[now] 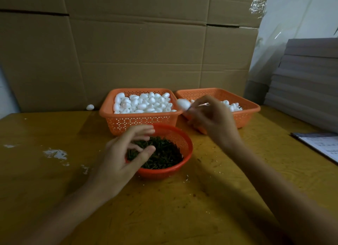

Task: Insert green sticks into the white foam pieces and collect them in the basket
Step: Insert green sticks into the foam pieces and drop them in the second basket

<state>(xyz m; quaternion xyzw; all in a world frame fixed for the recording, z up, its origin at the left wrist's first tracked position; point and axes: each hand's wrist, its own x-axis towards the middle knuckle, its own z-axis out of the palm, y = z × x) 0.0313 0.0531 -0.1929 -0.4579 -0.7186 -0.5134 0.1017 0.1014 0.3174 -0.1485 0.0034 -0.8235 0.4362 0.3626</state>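
Over the yellow-brown wooden table, the left hand hovers above the round red plastic mesh basket. Its thumb and forefinger are curved and apart, with no stick visibly between them. The heap of short dark green sticks lies tangled beneath, so it is best to pinch one stick near its end and lift it clear, not rake up a clump. Further back, the right hand pinches a white egg-shaped foam piece at its fingertips, at the near corner of the right orange perforated basket. Blur hides whether a stick is already in it. If it is bare, the stick should probably go in straight along the long axis while the grip is gentle, since foam dents easily. Beside it, the left orange perforated basket is full of loose white foam pieces.
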